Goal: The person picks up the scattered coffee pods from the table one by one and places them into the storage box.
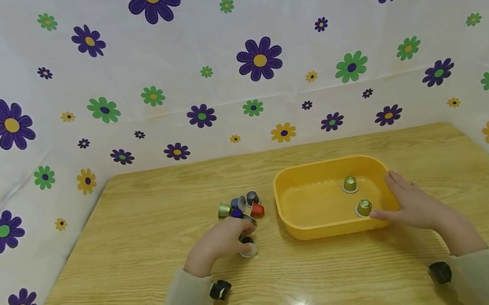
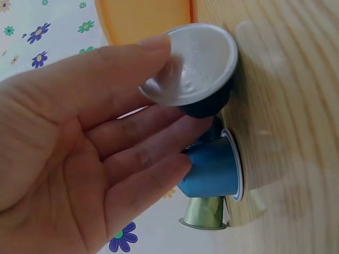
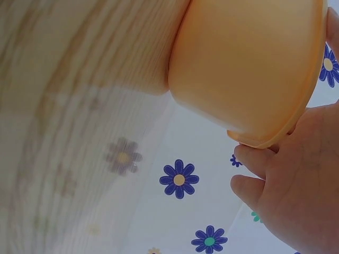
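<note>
My left hand (image 1: pixel 222 241) pinches a dark coffee capsule (image 2: pixel 209 103), thumb on its silvery lid and fingers behind, low over the wooden table. Just past this hand lies a loose cluster: a green capsule (image 1: pixel 223 210), a red capsule (image 1: pixel 257 210), a dark grey capsule (image 1: pixel 252 198) and blue ones. A blue capsule (image 2: pixel 214 168) stands close by my fingers in the left wrist view. On the right, my right hand (image 1: pixel 418 203) holds the near right corner of a yellow tub (image 1: pixel 337 230) at its rim. Inside the tub are two olive-green capsules (image 1: pixel 350 184).
The wooden table (image 1: pixel 145 202) carries everything. A white cloth (image 1: pixel 203 29) with printed flowers hangs behind it and along both sides. Black wrist devices (image 1: pixel 220 290) sit at both sleeves. The tub's left wall stands just right of the capsule cluster.
</note>
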`<state>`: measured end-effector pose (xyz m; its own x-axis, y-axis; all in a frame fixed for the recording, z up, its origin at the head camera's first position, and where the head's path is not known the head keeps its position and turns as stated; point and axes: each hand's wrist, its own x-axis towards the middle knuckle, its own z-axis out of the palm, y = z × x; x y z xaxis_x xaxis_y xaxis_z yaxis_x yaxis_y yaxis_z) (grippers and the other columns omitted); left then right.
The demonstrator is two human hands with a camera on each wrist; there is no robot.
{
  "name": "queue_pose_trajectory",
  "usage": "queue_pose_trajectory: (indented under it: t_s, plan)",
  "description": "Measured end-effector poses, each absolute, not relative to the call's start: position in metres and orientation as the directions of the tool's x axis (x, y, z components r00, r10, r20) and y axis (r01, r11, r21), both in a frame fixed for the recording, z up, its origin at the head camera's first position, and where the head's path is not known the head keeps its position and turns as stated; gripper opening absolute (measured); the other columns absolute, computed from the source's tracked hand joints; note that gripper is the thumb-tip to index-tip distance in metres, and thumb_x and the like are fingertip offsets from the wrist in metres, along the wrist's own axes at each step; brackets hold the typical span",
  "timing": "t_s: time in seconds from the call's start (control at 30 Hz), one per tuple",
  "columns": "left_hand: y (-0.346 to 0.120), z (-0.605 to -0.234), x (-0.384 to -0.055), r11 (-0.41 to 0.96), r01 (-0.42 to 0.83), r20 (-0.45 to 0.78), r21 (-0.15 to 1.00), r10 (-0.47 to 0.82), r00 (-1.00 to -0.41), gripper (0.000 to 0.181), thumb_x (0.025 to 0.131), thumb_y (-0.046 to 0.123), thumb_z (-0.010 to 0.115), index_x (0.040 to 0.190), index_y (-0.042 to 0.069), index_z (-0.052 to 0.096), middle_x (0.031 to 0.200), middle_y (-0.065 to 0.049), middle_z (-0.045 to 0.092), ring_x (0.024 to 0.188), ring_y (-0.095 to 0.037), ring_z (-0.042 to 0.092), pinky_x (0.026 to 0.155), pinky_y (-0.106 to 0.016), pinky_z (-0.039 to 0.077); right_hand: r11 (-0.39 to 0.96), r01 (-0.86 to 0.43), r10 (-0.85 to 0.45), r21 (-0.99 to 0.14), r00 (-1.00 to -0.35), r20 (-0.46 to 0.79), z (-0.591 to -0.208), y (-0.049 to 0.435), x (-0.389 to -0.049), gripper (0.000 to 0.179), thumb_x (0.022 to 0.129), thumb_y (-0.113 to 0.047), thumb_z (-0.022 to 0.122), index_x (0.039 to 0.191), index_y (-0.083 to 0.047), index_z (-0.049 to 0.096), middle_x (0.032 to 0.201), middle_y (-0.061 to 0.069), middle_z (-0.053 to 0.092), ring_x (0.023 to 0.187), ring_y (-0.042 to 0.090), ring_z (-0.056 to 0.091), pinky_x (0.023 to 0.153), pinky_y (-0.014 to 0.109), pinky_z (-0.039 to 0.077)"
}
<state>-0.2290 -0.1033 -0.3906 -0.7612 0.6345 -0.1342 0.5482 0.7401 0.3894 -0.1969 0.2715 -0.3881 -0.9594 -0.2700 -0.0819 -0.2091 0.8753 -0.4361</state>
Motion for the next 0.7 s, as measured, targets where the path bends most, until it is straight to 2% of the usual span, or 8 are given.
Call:
queue_pose_trajectory:
  t_s: [0.13, 0.37, 0.7]
  plan:
    - [-0.1032, -0.389, -0.2282, 0.752, 0.543, -0.15, 0.373, 0.627, -0.765, 0.021, 0.067, 0.024, 0.062, 0.077, 0.009, 0.051, 0.068, -0.003, 0.049, 0.057, -0.009, 0.038, 0.051, -0.024, 0.032, 0.871, -0.217, -0.276, -0.441, -0.958, -0.075, -0.3873, 0.2711, -0.1964, 0.095, 0.068, -0.055, 0.044, 0.122, 0.009, 0.0, 0.126, 0.025, -0.002, 0.113, 0.034, -0.003, 0.087, 0.048, 0.0]
    - [-0.1024, -0.3896, -0.2279, 0.746, 0.581, -0.153, 0.324, 0.648, -0.746, 0.012, 0.068, 0.021, 0.06, 0.073, 0.013, 0.052, 0.061, 0.004, 0.045, 0.054, -0.008, 0.037, 0.05, -0.023, 0.032, 0.875, -0.202, -0.265, -0.44, -0.96, -0.086, -0.3863, 0.2719, -0.1956, 0.095, 0.068, -0.056, 0.044, 0.122, 0.008, 0.0, 0.126, 0.024, -0.003, 0.113, 0.033, -0.003, 0.087, 0.048, -0.001]
    - [-0.1021, -0.3895, -0.2284, 0.734, 0.593, -0.144, 0.332, 0.661, -0.737, 0.012, 0.069, 0.022, 0.059, 0.074, 0.013, 0.054, 0.062, 0.006, 0.046, 0.055, -0.007, 0.037, 0.051, -0.022, 0.033, 0.878, -0.193, -0.257, -0.437, -0.962, -0.092, -0.3871, 0.2712, -0.1967, 0.095, 0.067, -0.056, 0.044, 0.123, 0.008, 0.0, 0.127, 0.023, -0.003, 0.114, 0.033, -0.003, 0.087, 0.048, 0.0]
